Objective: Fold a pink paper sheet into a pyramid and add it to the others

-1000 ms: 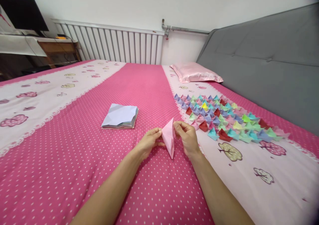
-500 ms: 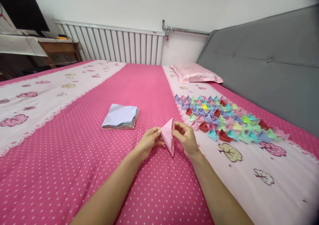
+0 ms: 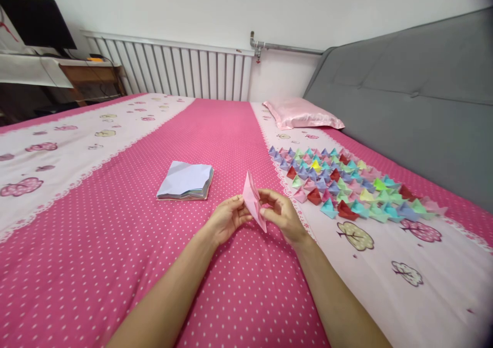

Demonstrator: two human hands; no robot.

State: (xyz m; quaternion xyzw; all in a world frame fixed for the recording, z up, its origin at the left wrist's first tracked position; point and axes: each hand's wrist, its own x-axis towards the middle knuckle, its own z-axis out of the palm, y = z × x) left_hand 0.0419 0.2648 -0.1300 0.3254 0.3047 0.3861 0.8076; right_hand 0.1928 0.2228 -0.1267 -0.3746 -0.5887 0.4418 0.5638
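A piece of folded pink paper (image 3: 252, 200), pointed at its top and bottom, is held tilted between my two hands above the bed. My left hand (image 3: 227, 218) pinches its left side, the fingertips closed on the paper. On the other side, my right hand (image 3: 283, 214) grips the right edge between thumb and fingers. To the left lies a stack of square paper sheets (image 3: 185, 180), a pale lilac one on top. Many small folded paper boats (image 3: 347, 211) in several colours stand in rows to the right of my right hand.
Pink dotted and floral bedding (image 3: 154, 266) covers the bed. A pink pillow (image 3: 302, 113) lies at the far right beside the grey headboard (image 3: 416, 91). Behind the bed are a white radiator (image 3: 173, 68) and a desk with a black monitor (image 3: 38, 23).
The folded pink paper has moved slightly up and left and turned, so it looks narrower and leans more. Both hands still hold it; the right hand has shifted a little left with it.
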